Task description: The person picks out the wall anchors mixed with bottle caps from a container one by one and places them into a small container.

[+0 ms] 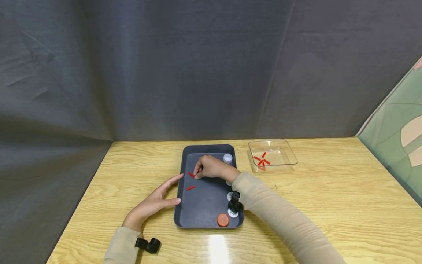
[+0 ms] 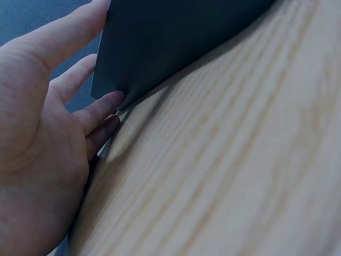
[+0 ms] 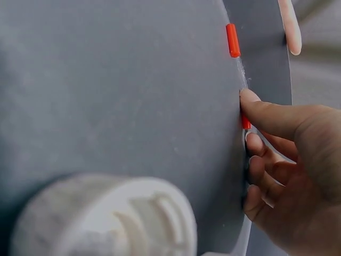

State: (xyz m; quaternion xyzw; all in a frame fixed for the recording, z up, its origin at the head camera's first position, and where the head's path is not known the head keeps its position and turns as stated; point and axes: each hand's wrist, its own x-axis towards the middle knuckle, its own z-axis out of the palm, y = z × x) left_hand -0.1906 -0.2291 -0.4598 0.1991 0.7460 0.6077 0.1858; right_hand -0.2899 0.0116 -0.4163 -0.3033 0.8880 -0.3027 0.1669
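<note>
One red stick near the left wall of the tray is pinched by the right hand — best lifted gently, the tray steadied by the left hand, fingers spread.

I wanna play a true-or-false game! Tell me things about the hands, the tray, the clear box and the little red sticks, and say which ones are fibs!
1. The right hand touches a red stick. True.
2. The left hand holds a red stick. False: it is at the side of the dark tray.
3. Red sticks lie in the clear box. True.
4. The clear box stands inside the dark tray. False: it stands on the table.
5. The orange cap lies in the dark tray. True.
</note>
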